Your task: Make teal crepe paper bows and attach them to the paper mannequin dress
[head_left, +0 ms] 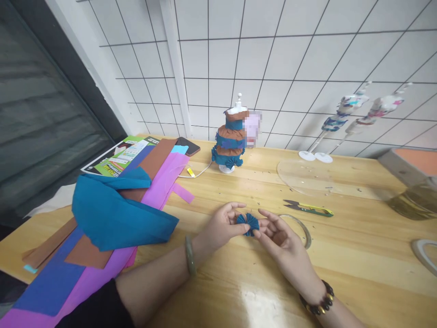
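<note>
Between my two hands is a small pleated blue paper rosette (248,223), fanned out round its middle. My left hand (221,228) pinches its left side, the thumb lying over the front. My right hand (283,241) holds the right and lower edge between thumb and fingers. Behind them stands a small dress form (232,136) layered in blue and brown ruffled paper, with a similar blue rosette near its hem. Green-handled thread snips (309,207) lie beyond my right hand, and a roll of clear tape (298,230) lies partly behind that hand.
Folded blue paper (112,218) tops a stack of brown, purple and pink sheets on the left. A phone (189,146) lies behind it. Two decorated mini forms (344,107) stand at the back right. A clear disc (303,177), a box (409,164) and another tape roll (425,255) are on the right.
</note>
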Motion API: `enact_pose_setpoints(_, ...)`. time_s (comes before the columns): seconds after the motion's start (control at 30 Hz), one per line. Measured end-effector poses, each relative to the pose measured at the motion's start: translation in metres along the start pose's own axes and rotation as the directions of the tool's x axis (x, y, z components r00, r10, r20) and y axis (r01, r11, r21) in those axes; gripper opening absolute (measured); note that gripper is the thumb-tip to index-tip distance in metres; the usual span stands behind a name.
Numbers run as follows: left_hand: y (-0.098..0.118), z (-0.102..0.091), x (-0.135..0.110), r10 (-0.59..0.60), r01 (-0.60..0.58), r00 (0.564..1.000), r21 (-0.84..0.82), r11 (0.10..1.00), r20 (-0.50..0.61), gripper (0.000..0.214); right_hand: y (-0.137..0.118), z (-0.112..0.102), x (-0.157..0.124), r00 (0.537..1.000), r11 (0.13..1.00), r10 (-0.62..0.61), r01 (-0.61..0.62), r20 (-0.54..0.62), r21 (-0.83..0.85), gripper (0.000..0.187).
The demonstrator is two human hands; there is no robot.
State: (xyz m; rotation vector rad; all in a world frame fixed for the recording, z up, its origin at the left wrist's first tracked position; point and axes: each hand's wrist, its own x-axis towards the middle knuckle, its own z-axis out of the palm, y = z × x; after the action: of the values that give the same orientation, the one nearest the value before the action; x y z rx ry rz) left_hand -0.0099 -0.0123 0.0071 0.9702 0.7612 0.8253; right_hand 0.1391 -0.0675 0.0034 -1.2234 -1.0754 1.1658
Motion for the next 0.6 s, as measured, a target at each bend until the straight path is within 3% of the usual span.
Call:
enact_pose_setpoints(0.13, -0.0022, 0.0002, -0.0006, 0.007, -0.007, 1.0, 0.004, 1.0, 0.024, 0.048, -0.0024, -0.0018, 0.0, 0.999, 0.999, -0.011, 0.01, -0.046, -0.03, 0.046)
enact_pose_setpoints(0.37, 0.0011, 0.0007, -0.0016, 0.012, -0.012, 1.0, 0.033, 0.999, 0.0, 0.05, -0.0004, 0.0005, -0.0015, 0.999, 0.999, 0.005, -0.004, 0.038, -0.038, 0.044)
enact_pose_setpoints(0.47, 0.0024, 0.0006, -0.0011, 0.014, -0.014, 1.0, 0.037, 0.999, -0.007, 0.05, -0.0033, 0.002, -0.002, 1.0, 0.999, 0.007, -0.006, 0.023, -0.042, 0.048)
enact_pose_setpoints(0.6, -0.004, -0.0014, -0.0011, 0.044, -0.051, 0.997, 0.108, 0.993, 0.059, 0.048, -0.0023, 0.0032, -0.0017, 1.0, 1.0, 0.009, -0.01, -0.01, -0.025, 0.048)
